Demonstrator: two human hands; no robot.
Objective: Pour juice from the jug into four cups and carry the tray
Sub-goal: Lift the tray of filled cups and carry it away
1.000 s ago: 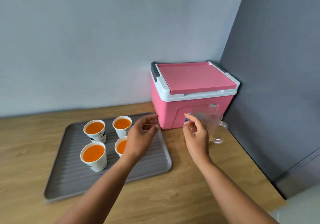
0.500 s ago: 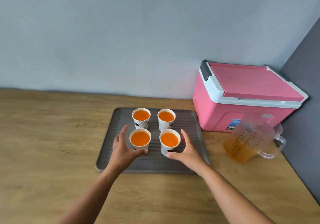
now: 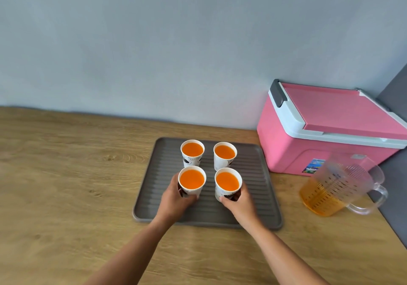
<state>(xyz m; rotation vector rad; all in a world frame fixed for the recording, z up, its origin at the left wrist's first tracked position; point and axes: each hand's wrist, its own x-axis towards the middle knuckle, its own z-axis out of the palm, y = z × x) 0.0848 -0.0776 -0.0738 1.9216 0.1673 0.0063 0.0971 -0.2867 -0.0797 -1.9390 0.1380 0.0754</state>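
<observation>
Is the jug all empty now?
No, orange juice fills the lower part of the jug, which stands to the right of the tray.

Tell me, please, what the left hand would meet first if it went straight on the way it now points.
The left hand grips the near left cup, so that comes first. Pushed on along its rightward slant, it would probably reach the far right cup next, though depth is unclear.
</observation>
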